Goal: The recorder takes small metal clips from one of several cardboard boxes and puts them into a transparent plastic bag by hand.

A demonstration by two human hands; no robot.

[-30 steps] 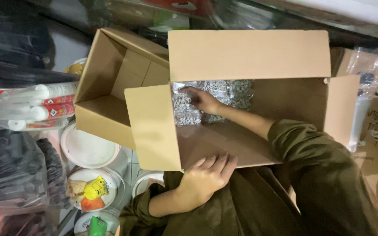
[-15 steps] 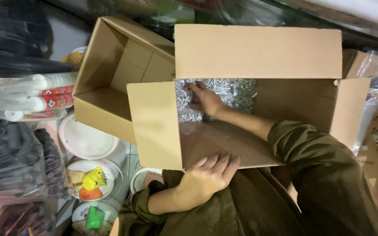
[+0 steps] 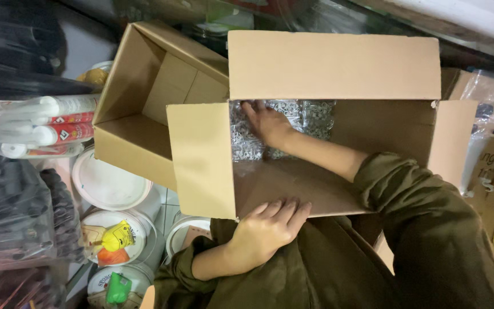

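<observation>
Cluttered storeroom corner, white lidded tubs (image 3: 110, 186) stacked on one side. Biggest thing is my open cardboard box (image 3: 333, 66), a second empty box (image 3: 144, 114) just beside it. My right hand (image 3: 267, 123) is deep inside, fingers spread flat on the clear bags of small silvery parts (image 3: 315, 114), gripping nothing yet. My left hand (image 3: 267, 229) curls loosely over the near flap. I'd keep that flap steady and pinch one bag from its top.

- Empty open cardboard box (image 3: 144, 109), just left of the larger one.
- White tubes (image 3: 47, 123) with red labels, stacked at far left.
- White round tubs (image 3: 107, 183) below, one bearing a yellow packet (image 3: 116, 236).
- Dark plastic bags (image 3: 12, 212) beside.
</observation>
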